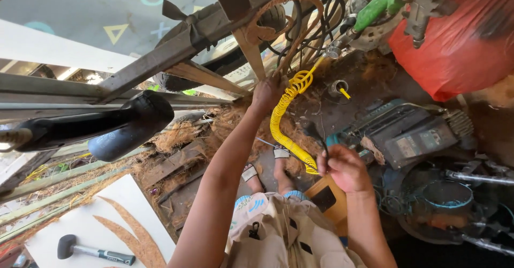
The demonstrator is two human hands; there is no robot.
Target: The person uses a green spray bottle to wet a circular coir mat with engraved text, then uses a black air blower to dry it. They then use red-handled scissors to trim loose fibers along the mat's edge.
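Seen from above, looking down past beige shorts (284, 230) and sandalled feet (267, 166) onto a cluttered workshop floor. Largest of all, a red plastic sack (455, 48) bulging at upper right, then a slanting metal frame (176, 48) crossing the upper left, with a black padded handle (126, 123) jutting out beneath it. Lower left, a white board (80, 225) carrying brown curved fibre shapes (128, 236) and a small black-headed mallet (93, 251). Right of centre, a dark boxy machine (407, 134) amid tangled cables.

Between the hands, a yellow coiled hose (284, 118), strung in a long arc from top to bottom (coils tight, slightly stretched). Upper end bunched right beside the left hand (266, 91), lower end running in against the right hand (345, 166).

Left arm stretched far forward and up, hand reaching to the twisted brown rope loop (284, 21) at the frame, fingers curled at the rope's base where the hose's top coils meet it; exact hold hard to make out. Right arm bent close to the body, fingers pinched shut on the hose's bottom end, a thin dark tool or nozzle (313, 131) sticking up from the same pinch.
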